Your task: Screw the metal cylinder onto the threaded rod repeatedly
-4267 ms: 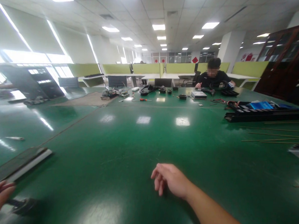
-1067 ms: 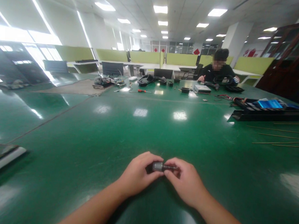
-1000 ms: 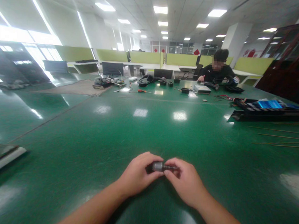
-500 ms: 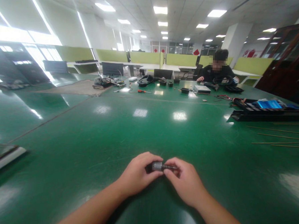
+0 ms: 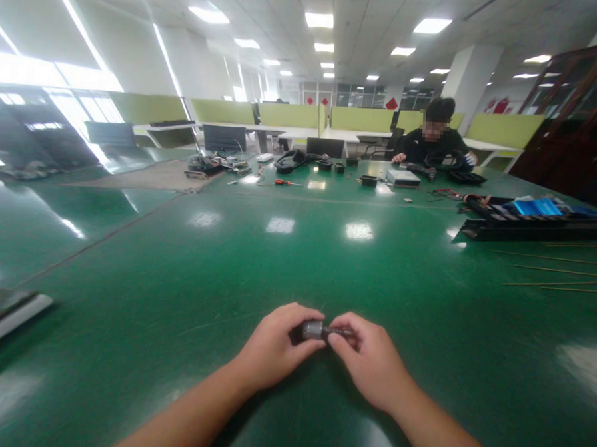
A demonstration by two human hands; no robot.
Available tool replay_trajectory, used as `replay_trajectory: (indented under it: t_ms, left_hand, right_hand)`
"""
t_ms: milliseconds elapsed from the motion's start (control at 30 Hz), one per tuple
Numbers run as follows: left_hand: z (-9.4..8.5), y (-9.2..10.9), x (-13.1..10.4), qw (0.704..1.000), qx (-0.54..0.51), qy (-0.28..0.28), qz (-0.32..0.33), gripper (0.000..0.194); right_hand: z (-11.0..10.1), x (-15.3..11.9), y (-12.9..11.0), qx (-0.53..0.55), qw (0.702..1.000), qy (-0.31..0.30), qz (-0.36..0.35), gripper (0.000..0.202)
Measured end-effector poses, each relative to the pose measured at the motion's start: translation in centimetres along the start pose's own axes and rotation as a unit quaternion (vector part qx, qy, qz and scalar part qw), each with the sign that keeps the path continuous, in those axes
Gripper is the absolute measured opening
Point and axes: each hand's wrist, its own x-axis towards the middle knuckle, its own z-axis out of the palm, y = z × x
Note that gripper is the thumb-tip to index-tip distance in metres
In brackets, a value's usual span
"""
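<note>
Near the front of the green table, my two hands hold one small metal part with a grey cylinder (image 5: 313, 330) and a thinner, dark, ridged shaft (image 5: 340, 332). It lies level, pointing left to right. My left hand (image 5: 278, 346) is closed around the cylinder's left end, thumb below and fingers above. At the other end, my right hand (image 5: 371, 361) pinches the shaft between thumb and fingers. The cylinder's far left end and the shaft's tip are partly hidden by the fingers, and its exact kind cannot be made out.
A red-handled screwdriver (image 5: 283, 182), a white box (image 5: 403, 179) and small black trays (image 5: 369, 180) lie farther back. At right are a long black channel (image 5: 538, 233) and thin rods (image 5: 566, 271). A flat, pale-edged object (image 5: 13, 322) lies left. A person (image 5: 430, 147) sits opposite.
</note>
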Motion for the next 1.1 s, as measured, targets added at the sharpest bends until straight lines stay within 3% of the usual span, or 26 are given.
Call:
replay_trajectory:
  t_ms: [1100]
  left_hand:
    - [-0.12,0.17,0.07,1.000,-0.002,0.000,-0.009,0.026]
  right_hand:
    - [0.05,-0.09,0.02,-0.003,1.000,0.002,0.011,0.015]
